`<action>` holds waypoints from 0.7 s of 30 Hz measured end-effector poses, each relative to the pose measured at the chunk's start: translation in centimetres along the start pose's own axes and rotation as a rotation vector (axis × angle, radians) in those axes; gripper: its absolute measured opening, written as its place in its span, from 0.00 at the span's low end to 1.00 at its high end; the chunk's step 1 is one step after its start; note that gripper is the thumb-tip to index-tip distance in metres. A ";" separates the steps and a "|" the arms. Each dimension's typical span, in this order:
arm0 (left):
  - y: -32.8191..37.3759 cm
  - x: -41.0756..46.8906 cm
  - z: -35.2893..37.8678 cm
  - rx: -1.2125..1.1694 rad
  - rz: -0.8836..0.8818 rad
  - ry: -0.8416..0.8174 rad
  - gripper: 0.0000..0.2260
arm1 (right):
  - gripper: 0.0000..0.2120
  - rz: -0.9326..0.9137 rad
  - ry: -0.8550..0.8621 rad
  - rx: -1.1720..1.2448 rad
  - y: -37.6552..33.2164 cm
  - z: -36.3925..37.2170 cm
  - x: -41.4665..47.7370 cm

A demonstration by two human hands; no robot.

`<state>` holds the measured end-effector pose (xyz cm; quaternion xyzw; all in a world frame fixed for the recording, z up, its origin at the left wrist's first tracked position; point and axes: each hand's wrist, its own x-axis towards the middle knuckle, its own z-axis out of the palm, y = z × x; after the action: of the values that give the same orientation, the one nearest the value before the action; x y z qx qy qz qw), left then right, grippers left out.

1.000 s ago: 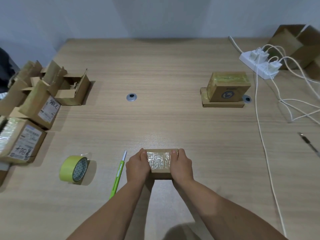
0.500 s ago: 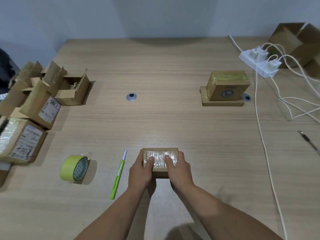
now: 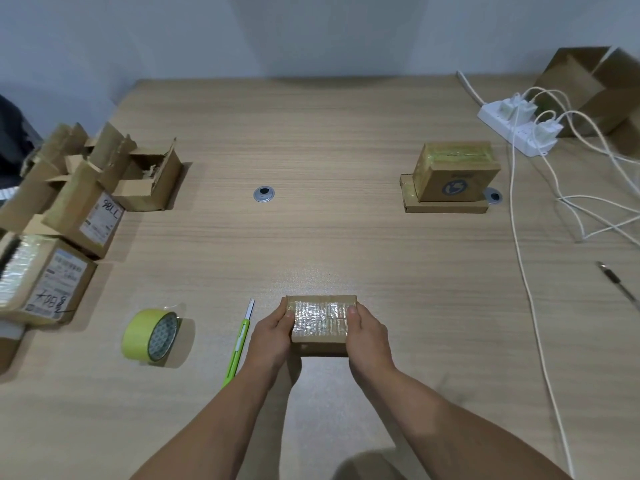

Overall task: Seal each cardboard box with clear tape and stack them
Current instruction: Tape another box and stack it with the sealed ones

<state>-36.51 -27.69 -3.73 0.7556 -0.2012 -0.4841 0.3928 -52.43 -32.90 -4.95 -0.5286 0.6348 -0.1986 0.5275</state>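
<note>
Both hands, left hand (image 3: pixel 272 336) and right hand (image 3: pixel 367 336), grasping taped box (image 3: pixel 320 320) near tabletop (image 3: pixel 329 237) front edge, 2 stacked boxes (image 3: pixel 450 178) toward right edge

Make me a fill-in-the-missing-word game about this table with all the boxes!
1. The left hand and right hand grip a small box topped with clear ____.
2. The green cutter lies between the tape roll and the ____ hand.
3. The stack at the far right has ____ boxes.

Missing words: tape; left; two.
</note>
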 end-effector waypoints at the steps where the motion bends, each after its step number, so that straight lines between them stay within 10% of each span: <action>1: 0.0 0.0 -0.1 -0.001 0.000 -0.001 0.19 | 0.17 0.003 0.008 0.009 -0.1 -0.1 -0.1; 9: 1.3 -1.4 -0.3 -0.122 0.025 0.073 0.16 | 0.20 0.043 -0.029 0.161 -0.5 -1.1 0.3; 13: 1.9 -1.6 -1.2 -0.321 -0.033 0.038 0.17 | 0.40 0.164 -0.154 0.271 -0.4 -1.9 1.1; 17: 2.4 -1.9 -0.8 -0.263 -0.040 0.023 0.14 | 0.16 0.192 -0.237 0.410 -2.4 -2.1 0.7; 21: 2.8 -2.2 -0.3 -0.027 0.037 0.169 0.18 | 0.18 0.046 -0.182 0.235 -4.6 -1.3 0.2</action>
<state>-37.07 -27.75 -0.22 0.7845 -0.1746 -0.4139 0.4275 -51.38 -35.10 -0.81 -0.4645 0.5686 -0.2106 0.6454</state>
